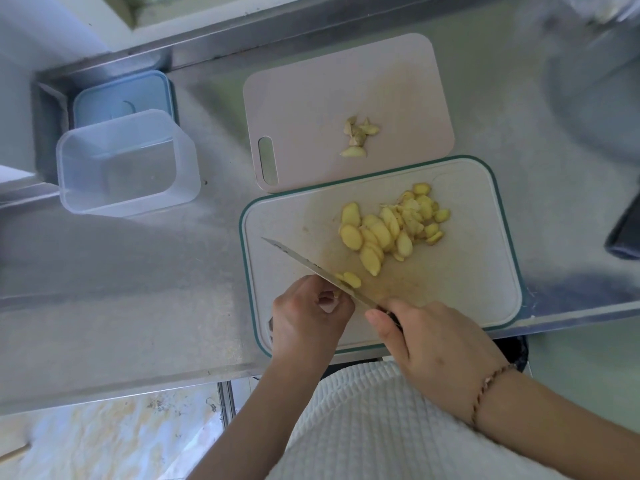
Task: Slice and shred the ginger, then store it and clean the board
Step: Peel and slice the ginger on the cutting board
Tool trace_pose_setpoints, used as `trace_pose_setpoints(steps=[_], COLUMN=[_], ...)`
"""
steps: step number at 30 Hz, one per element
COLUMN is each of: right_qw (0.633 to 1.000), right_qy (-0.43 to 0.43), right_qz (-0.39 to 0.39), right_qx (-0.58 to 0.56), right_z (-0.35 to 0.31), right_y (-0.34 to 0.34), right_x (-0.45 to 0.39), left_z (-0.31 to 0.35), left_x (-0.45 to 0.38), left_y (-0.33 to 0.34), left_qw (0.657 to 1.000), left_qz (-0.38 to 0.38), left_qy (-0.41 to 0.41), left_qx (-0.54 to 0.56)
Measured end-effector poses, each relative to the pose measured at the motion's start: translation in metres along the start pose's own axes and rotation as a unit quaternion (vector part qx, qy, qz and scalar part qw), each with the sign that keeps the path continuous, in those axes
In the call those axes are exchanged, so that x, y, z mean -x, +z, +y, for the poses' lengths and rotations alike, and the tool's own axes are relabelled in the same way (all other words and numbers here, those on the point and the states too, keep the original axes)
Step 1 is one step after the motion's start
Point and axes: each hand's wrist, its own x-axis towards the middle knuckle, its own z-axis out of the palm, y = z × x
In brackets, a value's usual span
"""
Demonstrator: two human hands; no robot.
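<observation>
Two hands work on the green-rimmed board (485,289): the right hand (440,344) grips the knife (311,268), the left hand (308,313) pinches a ginger piece (349,279) against the blade. Ginger slices (388,226) are piled toward the board's far side. Beyond the board lies a pink board (311,109) with trimmings (358,135); left of it, a clear container (128,164) and blue lid (121,98) sit on the steel surface (121,289).

Single head view, steeply downward, close over green-rimmed board (485,271) on counter (138,289).
</observation>
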Motion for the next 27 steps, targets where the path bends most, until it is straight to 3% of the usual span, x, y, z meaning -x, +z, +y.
trace_pose_setpoints(steps=[16, 27], right_qw=[0.995, 0.993], right_qy=[-0.005, 0.018], right_qz=[-0.032, -0.041], right_qx=[0.091, 0.113], right_z=[-0.010, -0.004], right_y=[-0.005, -0.002], right_x=[-0.005, -0.005], left_z=[0.000, -0.004], left_x=[-0.002, -0.003], left_y=[-0.001, -0.002], left_qw=[1.000, 1.000], left_qz=[0.001, -0.009], left_qy=[0.022, -0.016], left_qx=[0.014, 0.013])
